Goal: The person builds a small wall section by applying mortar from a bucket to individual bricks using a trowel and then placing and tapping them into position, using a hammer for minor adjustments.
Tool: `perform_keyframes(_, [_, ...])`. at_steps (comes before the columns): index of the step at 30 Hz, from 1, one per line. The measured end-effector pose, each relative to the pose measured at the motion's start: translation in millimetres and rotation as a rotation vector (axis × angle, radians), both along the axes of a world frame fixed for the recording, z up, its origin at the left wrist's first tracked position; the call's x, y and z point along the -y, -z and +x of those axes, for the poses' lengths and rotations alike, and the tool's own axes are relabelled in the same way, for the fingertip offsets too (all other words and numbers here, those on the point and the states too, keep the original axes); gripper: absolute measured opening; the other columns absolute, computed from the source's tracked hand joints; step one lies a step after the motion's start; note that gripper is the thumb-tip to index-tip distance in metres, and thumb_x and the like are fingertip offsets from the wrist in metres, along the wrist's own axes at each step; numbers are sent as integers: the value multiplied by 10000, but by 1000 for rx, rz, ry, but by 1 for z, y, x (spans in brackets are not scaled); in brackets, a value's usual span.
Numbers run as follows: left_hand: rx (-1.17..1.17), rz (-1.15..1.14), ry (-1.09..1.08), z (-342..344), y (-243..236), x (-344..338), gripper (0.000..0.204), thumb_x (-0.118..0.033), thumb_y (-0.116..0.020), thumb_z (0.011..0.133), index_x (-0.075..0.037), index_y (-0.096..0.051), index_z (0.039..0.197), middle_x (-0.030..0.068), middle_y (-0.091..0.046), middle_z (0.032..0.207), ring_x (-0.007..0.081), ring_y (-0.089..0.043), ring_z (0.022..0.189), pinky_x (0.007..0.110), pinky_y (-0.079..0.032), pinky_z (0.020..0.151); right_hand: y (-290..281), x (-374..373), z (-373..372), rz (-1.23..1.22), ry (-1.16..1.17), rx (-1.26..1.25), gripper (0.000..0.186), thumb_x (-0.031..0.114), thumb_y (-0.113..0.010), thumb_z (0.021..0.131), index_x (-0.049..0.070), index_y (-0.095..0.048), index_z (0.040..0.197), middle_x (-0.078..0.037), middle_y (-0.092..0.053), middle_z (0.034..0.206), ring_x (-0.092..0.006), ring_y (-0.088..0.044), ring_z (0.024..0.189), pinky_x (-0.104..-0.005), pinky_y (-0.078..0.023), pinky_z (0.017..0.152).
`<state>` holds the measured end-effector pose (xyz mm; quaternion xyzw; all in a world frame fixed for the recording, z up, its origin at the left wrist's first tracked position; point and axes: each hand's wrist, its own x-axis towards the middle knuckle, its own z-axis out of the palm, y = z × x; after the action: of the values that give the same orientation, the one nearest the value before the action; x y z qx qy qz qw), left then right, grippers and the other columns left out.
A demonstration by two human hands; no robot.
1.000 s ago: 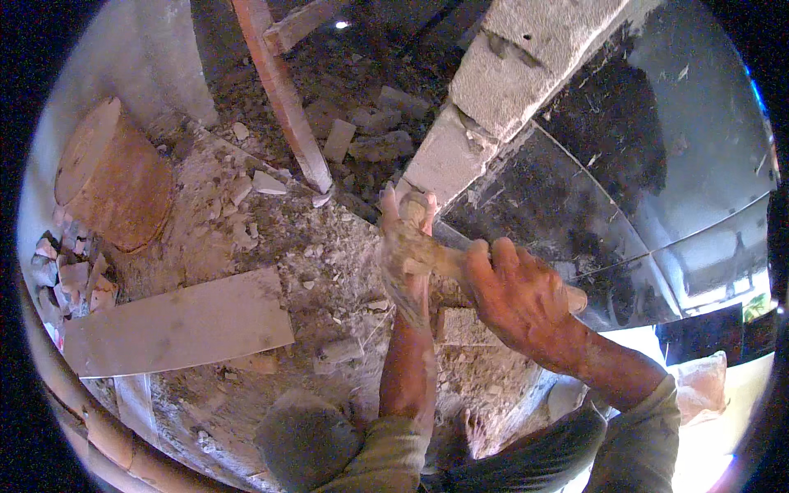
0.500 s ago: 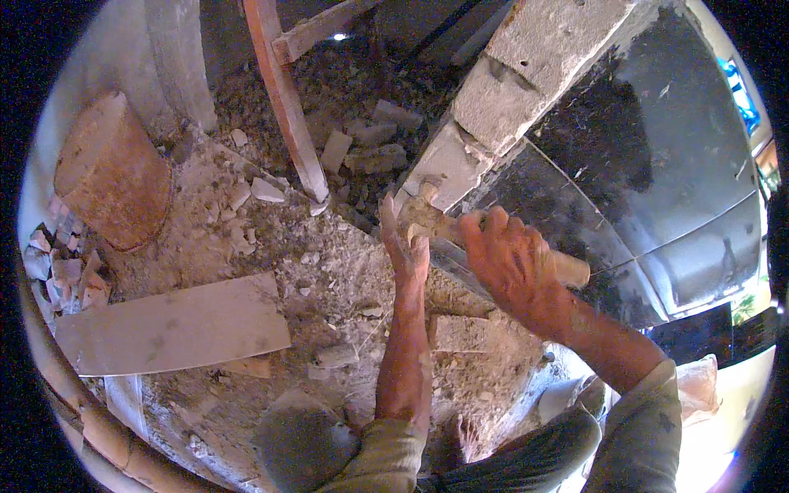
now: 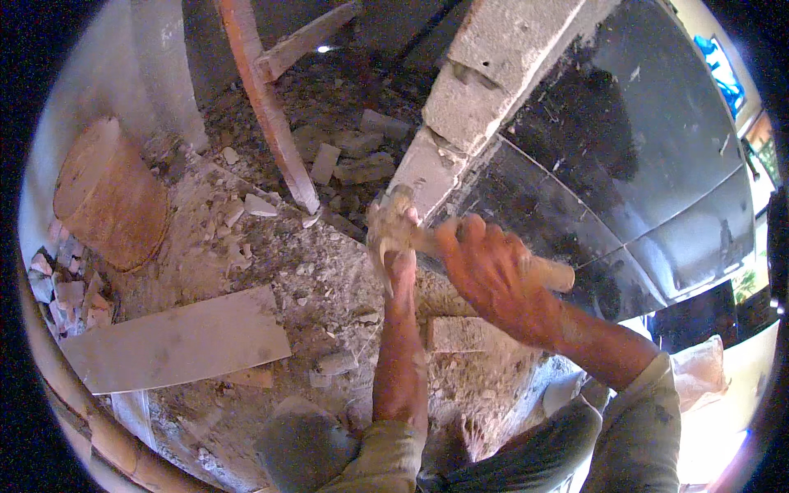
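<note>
My right hand (image 3: 493, 267) is closed around the wooden handle of a hammer (image 3: 552, 274). The dusty hammer head lies over the near end of a low wall of pale grey blocks (image 3: 427, 172). My left hand (image 3: 401, 267) is at that same end, just below and behind the hammer head. Most of its fingers are hidden by the head, so I cannot tell whether they grip anything. Both forearms come up from the lower edge in rolled, dusty sleeves.
Dark tiles (image 3: 608, 156) lie right of the wall. A reddish post (image 3: 267, 115) leans ahead. Rubble (image 3: 362, 164) covers the ground beyond. To the left are a rusty drum-shaped container (image 3: 115, 197), a flat pale board (image 3: 181, 341) and broken pieces (image 3: 70, 287). A loose block (image 3: 456, 334) lies nearby.
The hammer and my right hand have shifted left and slightly down in the view. The hammer head now covers more of my left hand. The whole scene has shifted slightly with the camera.
</note>
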<state>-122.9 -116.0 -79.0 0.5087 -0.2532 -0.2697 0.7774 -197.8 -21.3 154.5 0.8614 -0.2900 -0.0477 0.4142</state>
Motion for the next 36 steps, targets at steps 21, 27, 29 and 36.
perform_keyframes(21, [-338, -121, 264, 25, -26, -31, 816, -204, -626, 848, 103, -170, 1452, 249, -213, 1515, 310, -251, 1398, 365, -152, 1150, 57, -43, -89, 674, 240, 241, 268, 193, -591, 872, 56, -466, 1065, -193, -529, 857, -351, -631, 645, -461, -498, 472])
perform_keyframes(27, [-78, -100, 287, 38, -12, -31, 750, -85, -597, 856, 106, -182, 1450, 250, -307, 1470, 289, -330, 1356, 358, -220, 1129, 56, -34, -66, 630, 156, 238, 329, 175, -596, 857, 40, -451, 1119, -198, -524, 917, -338, -632, 741, -447, -511, 513])
perform_keyframes(29, [-106, -85, 324, 38, -17, -33, 710, -67, -608, 861, 103, -233, 1439, 229, -454, 1361, 259, -475, 1220, 333, -367, 1036, 55, -28, -57, 614, 32, 299, 355, 142, -592, 842, 30, -441, 1143, -195, -515, 935, -330, -625, 777, -443, -514, 536])
perform_keyframes(36, [-48, 57, 310, 32, -16, -41, 763, -195, -691, 851, 23, -280, 1456, 143, -446, 1366, 235, -450, 1212, 328, -373, 1014, 53, -5, -17, 585, 3, 194, 421, 52, -568, 771, -6, -430, 1164, -169, -502, 917, -292, -600, 783, -414, -506, 583])
